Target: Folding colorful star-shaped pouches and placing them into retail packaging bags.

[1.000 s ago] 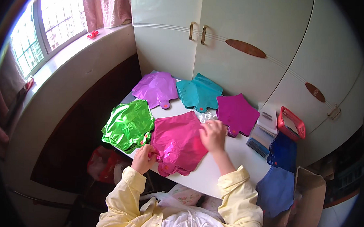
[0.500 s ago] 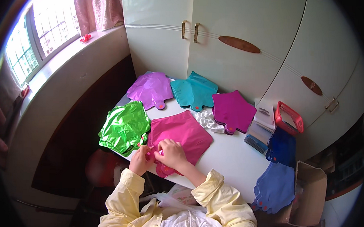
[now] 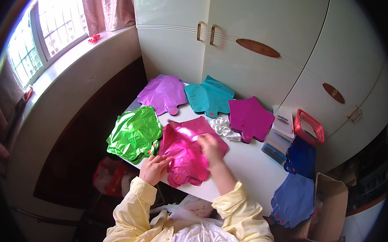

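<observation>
A flat, shiny pink foil balloon lies over a stack of matching pink star-shaped balloons on the white table in front of me. My left hand is closed, pinching the balloon's lower left edge. Over the balloon's right side is my right hand, blurred by motion, so what its fingers do is unclear. Round tabs with orange-red dots stick out from the stack at the table's front edge. Right beside my left hand lies a pile of green foil balloons.
Purple, teal and magenta balloon piles line the back. White ribbon rolls sit mid-table. At right are a red basket, dark blue and slate-blue balloons, and a cardboard box.
My right hand has moved away from the left, up and to the right. The pink foil balloon now lies spread, showing its shiny surface. My left hand stays near the same edge.
</observation>
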{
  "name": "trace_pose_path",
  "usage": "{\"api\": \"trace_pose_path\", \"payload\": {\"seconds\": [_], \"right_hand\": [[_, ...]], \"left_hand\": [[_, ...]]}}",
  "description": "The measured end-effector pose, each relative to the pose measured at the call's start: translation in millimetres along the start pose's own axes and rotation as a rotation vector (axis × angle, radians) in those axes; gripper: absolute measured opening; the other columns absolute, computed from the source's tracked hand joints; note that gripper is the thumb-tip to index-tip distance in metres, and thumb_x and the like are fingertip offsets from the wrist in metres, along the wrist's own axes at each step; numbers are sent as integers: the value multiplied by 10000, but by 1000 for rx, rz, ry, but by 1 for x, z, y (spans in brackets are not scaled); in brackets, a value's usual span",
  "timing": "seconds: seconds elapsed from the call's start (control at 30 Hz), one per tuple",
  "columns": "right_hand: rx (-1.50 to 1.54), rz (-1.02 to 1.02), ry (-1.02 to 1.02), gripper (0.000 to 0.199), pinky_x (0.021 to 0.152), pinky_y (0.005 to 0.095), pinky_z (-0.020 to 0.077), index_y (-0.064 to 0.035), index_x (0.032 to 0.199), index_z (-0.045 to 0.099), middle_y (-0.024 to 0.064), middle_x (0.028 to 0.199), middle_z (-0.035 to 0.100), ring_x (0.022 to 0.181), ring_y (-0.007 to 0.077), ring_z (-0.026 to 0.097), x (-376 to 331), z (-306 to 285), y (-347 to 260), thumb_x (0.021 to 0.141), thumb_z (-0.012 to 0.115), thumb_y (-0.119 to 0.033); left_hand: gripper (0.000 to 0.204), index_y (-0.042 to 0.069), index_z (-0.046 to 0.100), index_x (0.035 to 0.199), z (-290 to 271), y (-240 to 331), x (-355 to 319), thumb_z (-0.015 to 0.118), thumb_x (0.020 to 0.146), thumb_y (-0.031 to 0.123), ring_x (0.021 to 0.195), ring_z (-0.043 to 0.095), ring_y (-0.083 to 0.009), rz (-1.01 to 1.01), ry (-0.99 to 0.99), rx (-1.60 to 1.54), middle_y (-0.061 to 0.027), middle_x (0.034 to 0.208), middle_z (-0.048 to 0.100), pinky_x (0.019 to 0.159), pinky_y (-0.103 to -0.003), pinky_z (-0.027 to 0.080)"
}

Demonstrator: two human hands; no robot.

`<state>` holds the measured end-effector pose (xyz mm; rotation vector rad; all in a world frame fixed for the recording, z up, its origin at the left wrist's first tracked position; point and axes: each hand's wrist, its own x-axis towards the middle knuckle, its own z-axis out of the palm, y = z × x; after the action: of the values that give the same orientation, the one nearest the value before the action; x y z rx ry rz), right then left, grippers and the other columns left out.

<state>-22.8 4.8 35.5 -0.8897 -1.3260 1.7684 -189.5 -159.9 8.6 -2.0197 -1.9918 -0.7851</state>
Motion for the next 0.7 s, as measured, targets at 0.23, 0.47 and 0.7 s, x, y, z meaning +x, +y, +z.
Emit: {"api": "trace_pose_path", "payload": {"seconds": [0.23,0.47,0.7], "right_hand": [[695,-130,92,215,839,328,501,-47,1009,597,70,970,632,946,206,623,-24,-92,-109,925,555,-240],[-51,-817,243,153,713,227,411,-50,966,519,32,967,582,799,71,508,-120,-112,-164,946,536,-201],[-912,-642,-237,145,923,499,410,-53,944,498,111,1092,590,986,288,589,-159,-109,-85,873,601,-126]], "left_hand": [[333,196,677,1049,0,7,3,636,725,131,828,574,-186,-18,-74,110,6,966,631,704,-334,472],[336,195,666,1050,1,3,3,634,724,119,833,576,-204,-17,-78,84,-2,985,623,713,-348,472],[362,105,618,1093,-24,69,44,662,742,186,1028,546,-263,120,15,-34,-80,1162,579,833,-394,423]]}}
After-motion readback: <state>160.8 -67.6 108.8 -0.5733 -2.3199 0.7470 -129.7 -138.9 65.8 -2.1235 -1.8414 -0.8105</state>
